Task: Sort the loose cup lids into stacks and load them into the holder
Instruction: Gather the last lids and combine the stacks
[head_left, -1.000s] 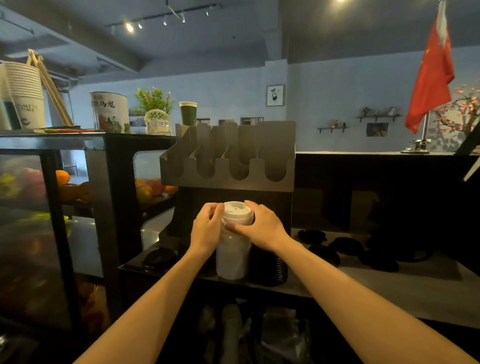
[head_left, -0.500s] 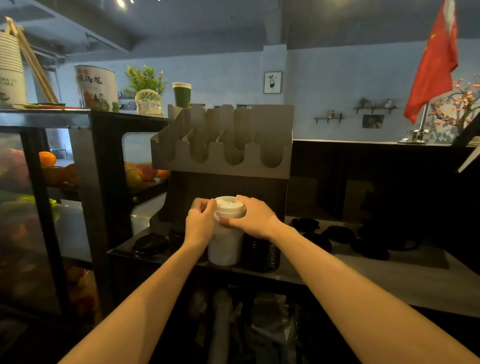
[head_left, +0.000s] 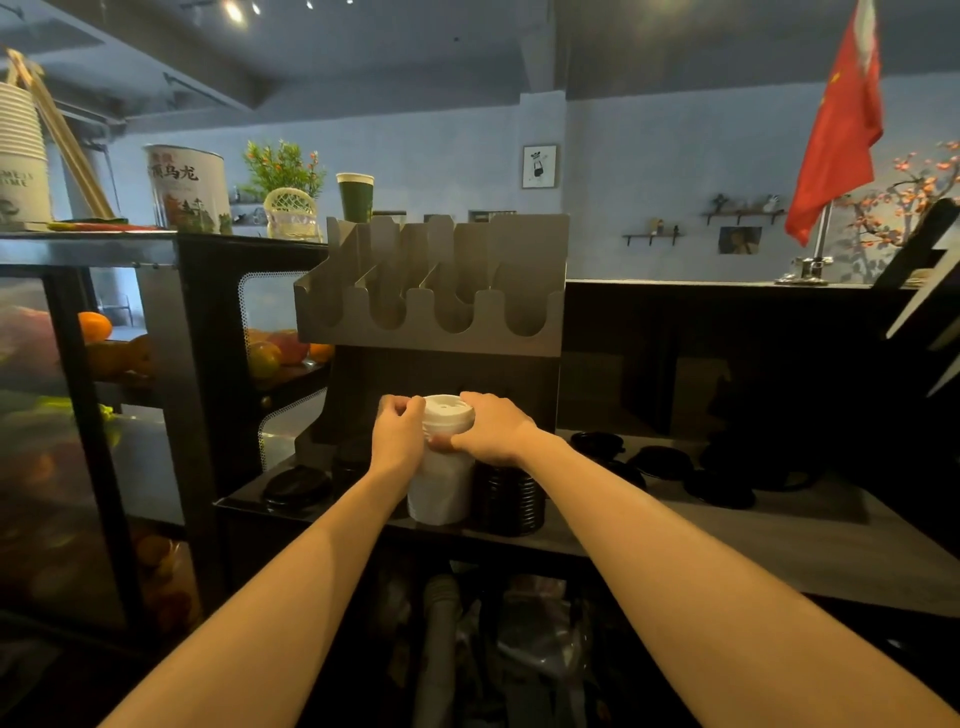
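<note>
A tall stack of white lids (head_left: 441, 483) stands upright on the dark counter (head_left: 779, 530), below the grey metal holder (head_left: 431, 312) with its several empty slots. My left hand (head_left: 399, 439) grips the stack's upper part from the left. From the right, my right hand (head_left: 493, 428) curls round the top of the same stack. A stack of black lids (head_left: 511, 501) stands right beside it, touching or nearly so. Loose black lids lie on the counter at the left (head_left: 296, 488) and at the right (head_left: 660, 462).
A glass display case (head_left: 104, 395) with fruit stands at the left, with paper cups (head_left: 21, 156) and a tin (head_left: 187, 187) on top. A raised dark bar ledge (head_left: 727, 291) runs behind the counter, bearing a red flag (head_left: 836, 130). Bags fill the shelf under the counter.
My view has shifted a little, so the scene sits slightly higher or lower in frame. Both hands stay on the white lid stack, which remains on the counter.
</note>
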